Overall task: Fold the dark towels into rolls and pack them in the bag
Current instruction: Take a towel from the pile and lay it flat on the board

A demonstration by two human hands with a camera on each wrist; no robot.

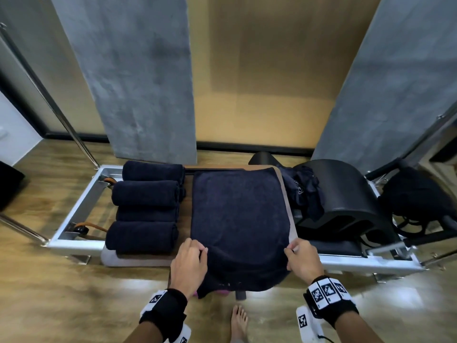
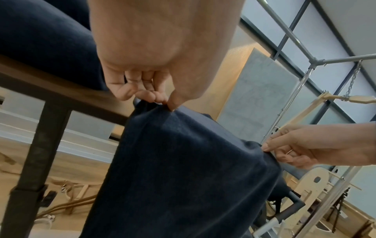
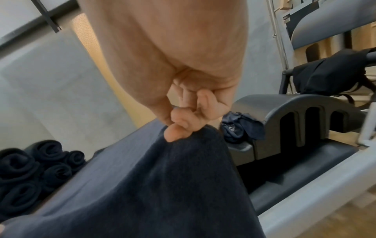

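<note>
With the flat towel [image 1: 237, 209] running long axis 12 to 6 o'clock, left hand [image 1: 189, 264] and right hand [image 1: 303, 259] pinch its near edge at 7 and 5, equally near, so the roll should go toward 12.

Your flat dark towel [image 1: 237, 214] lies spread at centre, near edge overhanging; rolled dark towels [image 1: 146, 206] are stacked at 9 o'clock beside it.

Rolled towels [image 1: 146, 206] left of flat towel [image 1: 237, 211] (both on table [image 1: 289, 211]).
</note>
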